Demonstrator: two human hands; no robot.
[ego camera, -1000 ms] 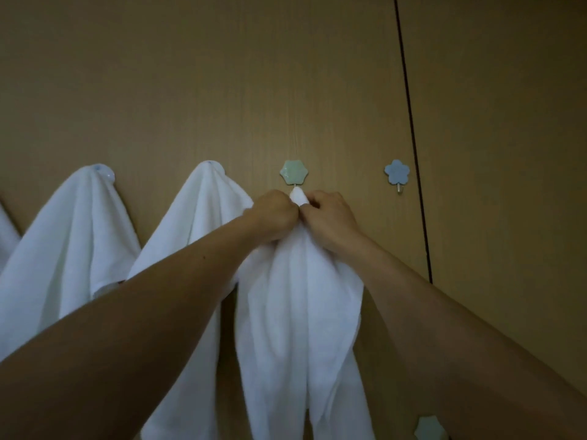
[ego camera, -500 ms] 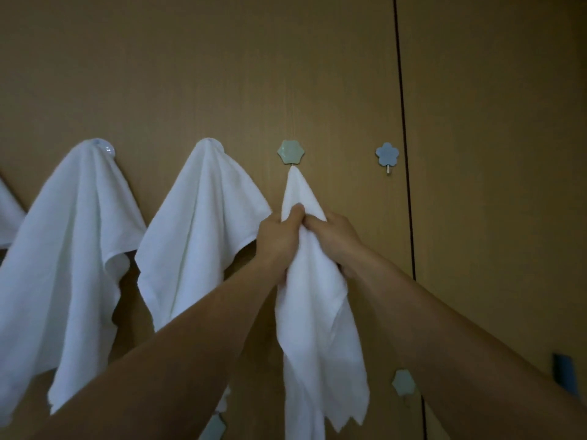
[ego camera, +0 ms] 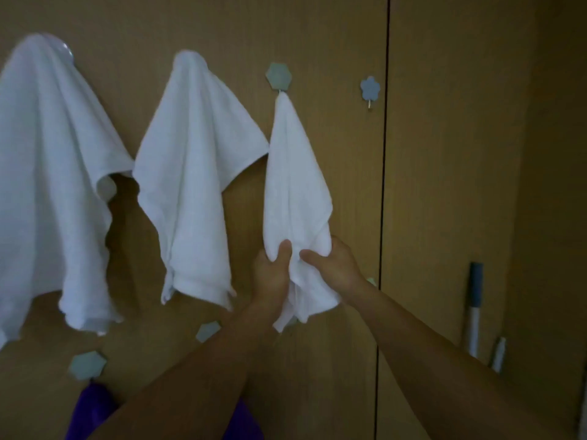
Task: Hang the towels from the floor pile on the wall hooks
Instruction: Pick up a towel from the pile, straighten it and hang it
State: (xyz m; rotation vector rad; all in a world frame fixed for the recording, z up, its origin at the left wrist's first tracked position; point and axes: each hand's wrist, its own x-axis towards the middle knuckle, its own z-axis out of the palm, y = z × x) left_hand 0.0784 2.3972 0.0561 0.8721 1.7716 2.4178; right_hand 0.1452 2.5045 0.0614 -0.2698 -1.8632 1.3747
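Three white cloth towels hang in a row on a tan wood-panel wall, which a dark vertical seam divides. The left towel and middle towel drape wide. The right towel hangs by one corner from a pale green hexagonal hook, just beside a blue flower-shaped hook. A grey-handled pole leans at the far right. The left hand and right hand each grip the right towel's lower part, fingers curled into the cloth, thumbs on its front.
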